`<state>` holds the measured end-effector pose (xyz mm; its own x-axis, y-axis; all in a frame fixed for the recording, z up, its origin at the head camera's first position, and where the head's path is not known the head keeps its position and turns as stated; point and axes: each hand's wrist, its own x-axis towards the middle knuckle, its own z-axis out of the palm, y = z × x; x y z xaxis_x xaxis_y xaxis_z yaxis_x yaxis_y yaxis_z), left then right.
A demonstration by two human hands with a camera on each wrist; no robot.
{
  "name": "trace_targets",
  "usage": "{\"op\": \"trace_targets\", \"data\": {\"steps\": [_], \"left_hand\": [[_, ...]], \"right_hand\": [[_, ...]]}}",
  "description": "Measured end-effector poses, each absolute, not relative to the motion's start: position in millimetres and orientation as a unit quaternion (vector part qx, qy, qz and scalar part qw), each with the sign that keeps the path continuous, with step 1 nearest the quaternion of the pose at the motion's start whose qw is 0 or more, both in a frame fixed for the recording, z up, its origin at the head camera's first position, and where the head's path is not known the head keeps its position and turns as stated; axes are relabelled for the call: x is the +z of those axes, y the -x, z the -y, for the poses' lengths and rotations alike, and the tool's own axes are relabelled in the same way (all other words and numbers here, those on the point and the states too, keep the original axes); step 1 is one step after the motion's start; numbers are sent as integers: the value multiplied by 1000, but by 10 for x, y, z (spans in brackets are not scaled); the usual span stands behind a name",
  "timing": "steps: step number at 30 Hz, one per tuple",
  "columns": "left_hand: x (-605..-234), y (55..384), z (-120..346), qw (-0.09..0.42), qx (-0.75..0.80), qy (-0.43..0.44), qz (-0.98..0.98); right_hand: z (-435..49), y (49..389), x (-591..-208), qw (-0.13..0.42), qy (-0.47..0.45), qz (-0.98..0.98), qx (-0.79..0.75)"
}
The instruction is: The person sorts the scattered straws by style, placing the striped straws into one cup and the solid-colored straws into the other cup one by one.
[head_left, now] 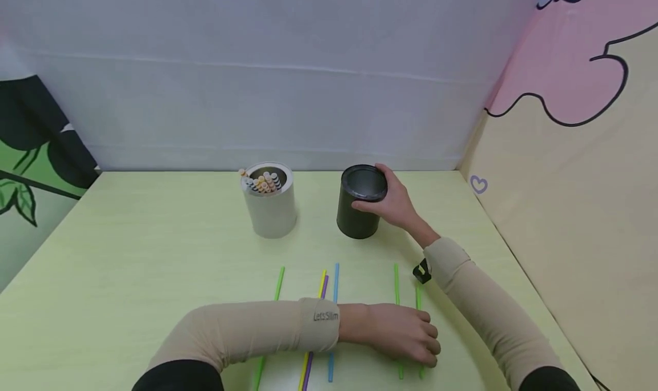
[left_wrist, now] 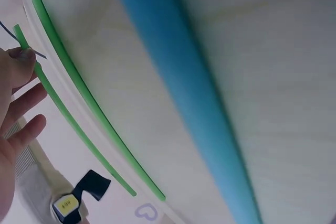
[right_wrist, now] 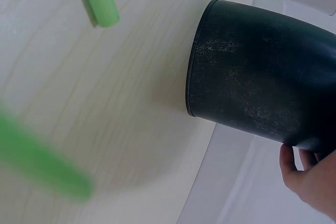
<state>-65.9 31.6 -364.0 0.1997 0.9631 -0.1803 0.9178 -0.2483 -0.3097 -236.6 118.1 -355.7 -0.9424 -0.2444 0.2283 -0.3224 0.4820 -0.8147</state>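
My right hand [head_left: 393,202] grips a black cylindrical canister [head_left: 360,220] near its rim, thumb in front and fingers behind. The canister stands upright on the table, and no contents show inside. My left hand [head_left: 398,331] reaches across to the right, over two green straws [head_left: 396,277]. In the left wrist view its thumb and a finger pinch the end of the outer green straw [left_wrist: 68,116], while other fingers are apart from it. The second green straw [left_wrist: 89,93] lies beside it, untouched. A blue straw [left_wrist: 184,87] crosses close to that camera.
A white canister [head_left: 272,217] holding several striped paper straws [head_left: 264,182] stands left of the black one. Under my left forearm lie a yellow straw [head_left: 323,282], a purple straw [head_left: 325,288] and another green straw [head_left: 280,282]. Walls border the table [head_left: 154,237] behind and at right.
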Motion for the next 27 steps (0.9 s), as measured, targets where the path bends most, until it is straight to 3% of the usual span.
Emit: {"op": "trace_targets", "data": {"steps": [13,27], "left_hand": [[-3540,738,-8,87,162,734,654],[-3233,757,210,163,164,706,669]], "right_hand": [[-1214,2374,-3572,44,-170,854,489],[-1187,2362,-3565,46,-175,856,485]]}}
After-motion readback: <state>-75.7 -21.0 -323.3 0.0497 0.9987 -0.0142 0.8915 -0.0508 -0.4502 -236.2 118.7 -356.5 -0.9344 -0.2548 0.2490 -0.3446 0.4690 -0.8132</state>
